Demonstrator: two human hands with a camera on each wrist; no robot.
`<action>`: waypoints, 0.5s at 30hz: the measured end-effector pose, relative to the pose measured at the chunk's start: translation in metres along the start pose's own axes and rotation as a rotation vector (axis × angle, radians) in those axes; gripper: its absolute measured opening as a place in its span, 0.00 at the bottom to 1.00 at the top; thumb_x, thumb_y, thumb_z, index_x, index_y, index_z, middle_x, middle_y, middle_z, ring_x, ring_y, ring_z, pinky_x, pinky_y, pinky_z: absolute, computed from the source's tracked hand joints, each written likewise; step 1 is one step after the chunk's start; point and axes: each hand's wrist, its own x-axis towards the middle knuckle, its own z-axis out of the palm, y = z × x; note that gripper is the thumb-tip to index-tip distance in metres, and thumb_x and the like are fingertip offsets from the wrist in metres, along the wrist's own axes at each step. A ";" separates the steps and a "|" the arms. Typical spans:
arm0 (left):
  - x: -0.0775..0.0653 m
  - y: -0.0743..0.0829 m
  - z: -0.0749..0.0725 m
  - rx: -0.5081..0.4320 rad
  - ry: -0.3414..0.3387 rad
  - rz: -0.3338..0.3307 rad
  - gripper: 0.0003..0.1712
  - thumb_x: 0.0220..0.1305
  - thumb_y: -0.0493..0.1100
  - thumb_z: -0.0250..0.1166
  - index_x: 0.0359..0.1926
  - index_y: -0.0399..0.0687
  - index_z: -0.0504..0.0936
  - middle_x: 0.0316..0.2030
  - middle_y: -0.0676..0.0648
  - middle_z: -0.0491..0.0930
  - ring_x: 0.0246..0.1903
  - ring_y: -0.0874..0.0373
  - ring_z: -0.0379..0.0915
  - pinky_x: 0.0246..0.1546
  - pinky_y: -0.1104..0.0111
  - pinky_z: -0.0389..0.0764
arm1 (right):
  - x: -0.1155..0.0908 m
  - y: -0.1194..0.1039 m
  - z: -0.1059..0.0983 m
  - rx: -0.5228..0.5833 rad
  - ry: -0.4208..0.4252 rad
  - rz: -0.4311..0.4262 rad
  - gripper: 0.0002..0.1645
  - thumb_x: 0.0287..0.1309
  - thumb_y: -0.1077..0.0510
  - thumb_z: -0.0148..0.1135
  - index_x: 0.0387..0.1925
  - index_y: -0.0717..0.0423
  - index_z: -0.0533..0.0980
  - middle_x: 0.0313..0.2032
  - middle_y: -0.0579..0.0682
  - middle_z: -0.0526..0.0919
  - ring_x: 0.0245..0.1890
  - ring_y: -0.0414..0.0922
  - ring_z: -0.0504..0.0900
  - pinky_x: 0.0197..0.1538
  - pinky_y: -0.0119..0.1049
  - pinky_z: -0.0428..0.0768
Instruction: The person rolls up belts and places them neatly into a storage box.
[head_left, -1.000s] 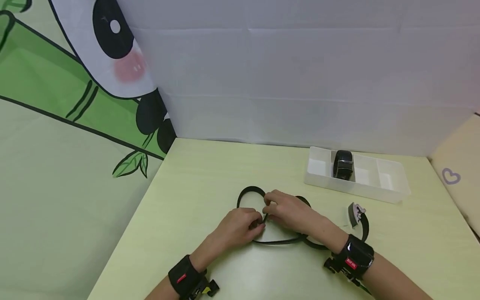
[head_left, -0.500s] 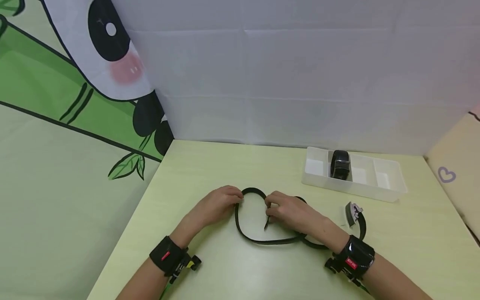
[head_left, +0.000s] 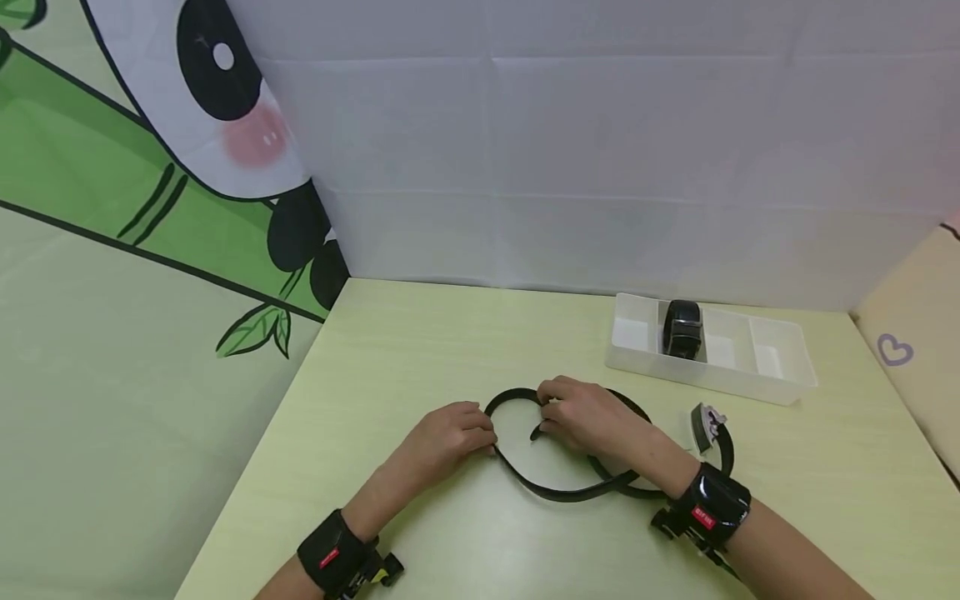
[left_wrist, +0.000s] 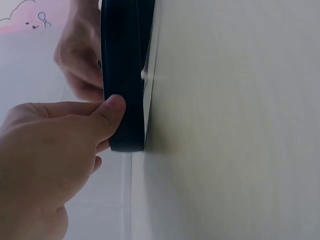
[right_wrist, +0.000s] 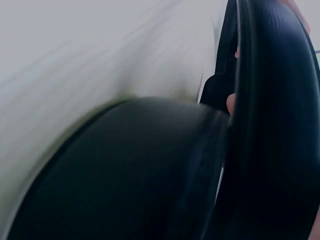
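Observation:
A long black belt stands on its edge on the table, curved into crossing loops, its metal buckle lying at the right end. My left hand pinches the strap at the left of the loop. In the left wrist view, the thumb of that hand presses on the flat face of the belt. My right hand grips the belt close to its tip, which pokes out below the fingers. Dark strap fills much of the right wrist view, where most of the hand is hidden.
A white divided tray stands at the back right of the pale table. One compartment has a rolled black band with a metal piece in it. A white cloth wall rises behind the table.
My left hand has left the belt tip beside my right hand and taken hold at the loop's left side, then moved slightly down and right. The loops have shifted a little right.

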 end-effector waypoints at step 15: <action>0.018 0.032 0.020 -0.098 0.165 -0.245 0.14 0.51 0.47 0.92 0.30 0.54 0.92 0.31 0.58 0.90 0.33 0.65 0.87 0.38 0.76 0.87 | 0.017 -0.022 0.005 0.156 -0.016 0.119 0.15 0.65 0.60 0.81 0.23 0.48 0.87 0.28 0.41 0.76 0.28 0.35 0.68 0.35 0.27 0.74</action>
